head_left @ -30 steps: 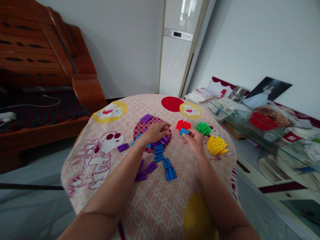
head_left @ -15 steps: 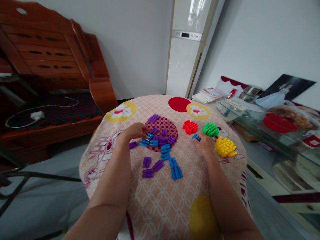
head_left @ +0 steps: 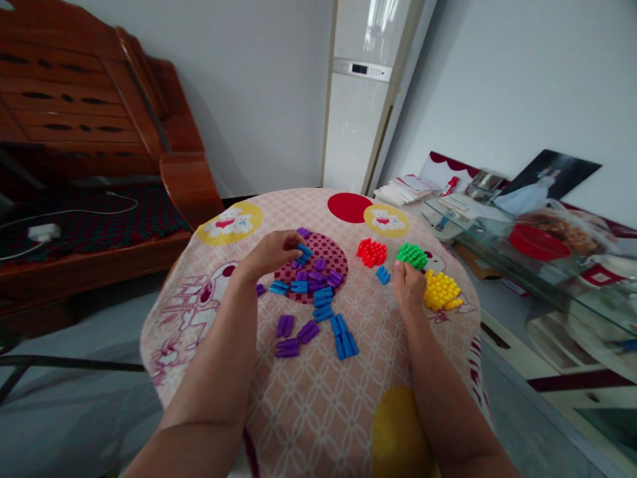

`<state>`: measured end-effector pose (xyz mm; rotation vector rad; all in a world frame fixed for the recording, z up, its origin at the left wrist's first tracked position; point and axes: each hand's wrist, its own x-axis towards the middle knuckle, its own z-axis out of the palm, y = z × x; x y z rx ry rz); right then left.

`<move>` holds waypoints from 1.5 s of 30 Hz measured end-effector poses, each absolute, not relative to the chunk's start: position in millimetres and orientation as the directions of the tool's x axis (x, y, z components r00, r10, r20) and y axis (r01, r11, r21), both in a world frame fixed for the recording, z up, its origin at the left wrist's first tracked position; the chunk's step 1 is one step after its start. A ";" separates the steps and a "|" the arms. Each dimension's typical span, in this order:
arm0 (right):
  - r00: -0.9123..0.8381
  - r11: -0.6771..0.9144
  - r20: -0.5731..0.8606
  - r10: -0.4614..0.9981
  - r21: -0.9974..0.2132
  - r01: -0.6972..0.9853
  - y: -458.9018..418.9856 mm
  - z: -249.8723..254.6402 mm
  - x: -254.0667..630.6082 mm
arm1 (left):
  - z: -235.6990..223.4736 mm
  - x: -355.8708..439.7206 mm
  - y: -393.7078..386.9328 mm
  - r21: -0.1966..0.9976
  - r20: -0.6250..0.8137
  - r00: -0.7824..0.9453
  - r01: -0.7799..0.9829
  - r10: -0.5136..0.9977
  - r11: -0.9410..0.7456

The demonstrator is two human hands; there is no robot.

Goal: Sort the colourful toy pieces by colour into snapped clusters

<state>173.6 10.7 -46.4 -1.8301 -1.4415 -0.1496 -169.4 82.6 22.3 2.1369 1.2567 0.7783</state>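
Note:
Between the thumb and fingers of my left hand (head_left: pixel 281 252) is a blue plastic building block (head_left: pixel 304 255), held just above the pile. Below it, purple blocks (head_left: pixel 316 279) lie loosely with several blue blocks (head_left: pixel 323 297) on the patterned tablecloth. My right hand (head_left: pixel 410 284) rests on the cloth with its fingers curled in and nothing visible in them. Just left of its thumb lies a single blue block (head_left: pixel 383 275), apart from the hand. Red blocks (head_left: pixel 372 253), green blocks (head_left: pixel 412 255) and yellow blocks (head_left: pixel 442 290) stand in tight groups around that hand.
A round table with a pink tablecloth (head_left: pixel 318 411) carries everything. To the right stands a glass shelf (head_left: pixel 478 245) with a red bowl (head_left: pixel 540 241), papers (head_left: pixel 405 190) and a photo (head_left: pixel 547 176). On the left is a wooden bench (head_left: pixel 192 186); a white cabinet-like unit (head_left: pixel 355 126) stands behind.
My right hand has let go of the blue block, which now lies on the cloth near the red group. My left hand has lifted a blue block from the pile. The view has shifted slightly.

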 end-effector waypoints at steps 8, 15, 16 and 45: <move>0.067 0.324 0.563 0.824 -0.564 0.760 -9.4 -27.7 125.6 | 18.4 -77.4 51.4 0.742 0.269 0.602 0.368 0.752 -0.560; -0.023 0.363 0.465 0.885 -0.660 0.657 -11.6 -25.4 117.0 | 6.2 -57.8 43.8 0.733 0.358 0.565 0.322 0.743 -0.599; -0.007 0.360 0.465 0.886 -0.676 0.643 -10.7 -25.6 120.7 | 7.4 -58.9 44.3 0.740 0.366 0.556 0.312 0.746 -0.595; 0.355 -0.119 0.568 0.742 -0.411 0.904 5.1 -40.3 175.8 | 17.5 -160.0 80.1 0.566 -0.192 0.618 0.704 0.762 -0.429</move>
